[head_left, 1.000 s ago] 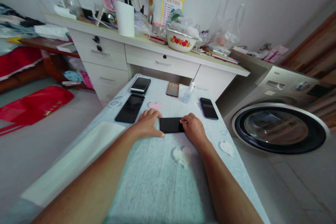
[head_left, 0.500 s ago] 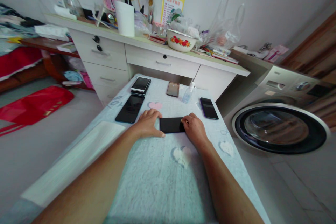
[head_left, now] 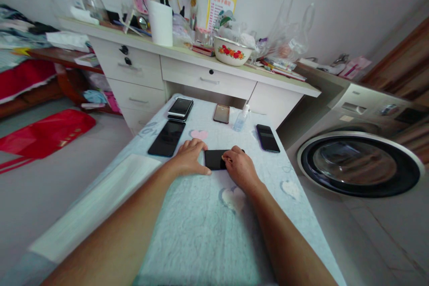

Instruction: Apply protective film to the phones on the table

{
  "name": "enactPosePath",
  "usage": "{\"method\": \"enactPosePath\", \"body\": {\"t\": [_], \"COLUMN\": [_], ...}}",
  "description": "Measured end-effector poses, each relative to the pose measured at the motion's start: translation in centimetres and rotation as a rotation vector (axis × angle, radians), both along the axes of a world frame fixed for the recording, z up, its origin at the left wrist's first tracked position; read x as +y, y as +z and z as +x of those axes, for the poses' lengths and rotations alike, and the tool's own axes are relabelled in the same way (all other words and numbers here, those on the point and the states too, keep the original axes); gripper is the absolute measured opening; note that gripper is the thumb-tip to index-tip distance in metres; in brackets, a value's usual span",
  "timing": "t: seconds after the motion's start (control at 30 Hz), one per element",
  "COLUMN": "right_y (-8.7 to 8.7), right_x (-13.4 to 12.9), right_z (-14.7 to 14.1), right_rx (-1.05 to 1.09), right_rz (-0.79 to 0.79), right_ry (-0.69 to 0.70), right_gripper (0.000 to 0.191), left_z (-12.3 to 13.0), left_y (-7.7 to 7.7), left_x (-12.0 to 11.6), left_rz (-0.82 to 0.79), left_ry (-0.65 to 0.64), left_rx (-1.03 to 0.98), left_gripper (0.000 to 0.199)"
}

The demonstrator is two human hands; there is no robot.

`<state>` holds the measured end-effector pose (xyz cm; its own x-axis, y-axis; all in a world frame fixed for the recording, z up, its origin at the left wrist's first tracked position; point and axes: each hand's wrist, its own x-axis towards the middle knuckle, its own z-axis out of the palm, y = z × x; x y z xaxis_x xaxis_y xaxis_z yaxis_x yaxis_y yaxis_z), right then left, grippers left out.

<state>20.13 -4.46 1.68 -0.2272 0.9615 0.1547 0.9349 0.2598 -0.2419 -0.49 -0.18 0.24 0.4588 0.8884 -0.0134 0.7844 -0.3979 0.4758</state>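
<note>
A black smartphone (head_left: pixel 214 160) lies flat and crosswise on the cloth-covered table, screen up. My left hand (head_left: pixel 190 157) braces its left end, the thumb at the near edge and the forefinger at the far corner. Over the right part of the screen, the fingers of my right hand (head_left: pixel 238 164) are bunched together and pressed down. A bit of something yellowish shows at their tips, too small to name. Beyond my left hand lies a larger black phone (head_left: pixel 166 138); another dark phone (head_left: pixel 267 138) is off to the right.
Stacked phones (head_left: pixel 180 108), a brownish phone case (head_left: pixel 221 114) and a clear spray bottle (head_left: pixel 241 119) stand along the table's far end. A pale sheet (head_left: pixel 97 205) covers the left edge. Behind is a white drawer desk (head_left: pixel 208 78); a washing machine (head_left: pixel 358 161) stands at right.
My right hand has slid left across the phone's screen, uncovering its far right corner. The left hand stays at the phone's left end.
</note>
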Motion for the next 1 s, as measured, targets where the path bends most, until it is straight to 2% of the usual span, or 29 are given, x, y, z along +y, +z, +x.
{"method": "enactPosePath", "body": {"t": [0.43,0.63,1.0], "right_y": [0.7,0.9,1.3], "right_x": [-1.0,-0.7,0.6], "right_z": [-1.9,-1.0,1.8], "right_rx": [-0.001,-0.044,-0.114], "right_rz": [-0.029,-0.043,-0.069], "right_ry": [0.131,0.068,-0.134], "right_gripper": [0.019,0.02,0.018], "left_z": [0.1,0.0,0.0], "left_y": [0.0,-0.1,-0.1], "left_x": [0.1,0.1,0.0], "left_rz": [0.009,0.012,0.001], "left_ry": [0.007,0.004,-0.003], "left_rx": [0.002,0.001,0.0], "left_gripper": [0.069,0.068,0.071]}}
